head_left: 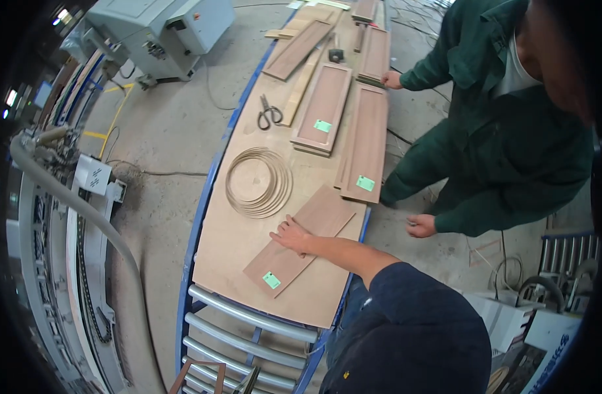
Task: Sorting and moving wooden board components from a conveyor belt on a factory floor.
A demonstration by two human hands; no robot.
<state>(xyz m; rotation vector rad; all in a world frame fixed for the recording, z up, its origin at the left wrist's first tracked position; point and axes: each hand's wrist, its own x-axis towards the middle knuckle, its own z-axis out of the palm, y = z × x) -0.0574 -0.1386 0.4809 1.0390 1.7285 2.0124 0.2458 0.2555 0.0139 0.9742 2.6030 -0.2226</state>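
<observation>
My right hand (291, 236) lies palm down on a flat reddish-brown wood panel (324, 213), its fingers spread across the surface. The panel rests at a slant on the wooden board top (229, 262) of the table, with a green label (271, 280) near its closest end. Just beyond my fingertips is a loose coil of thin tan strip (255, 187). My left hand is out of sight.
Framed wood panels (324, 108) with green labels, black scissors (269, 113) and a dark tape measure (336, 56) lie farther up. A co-worker in green (475, 125) stands right, one hand at the panels. Metal rollers (245, 335) adjoin the board's near end.
</observation>
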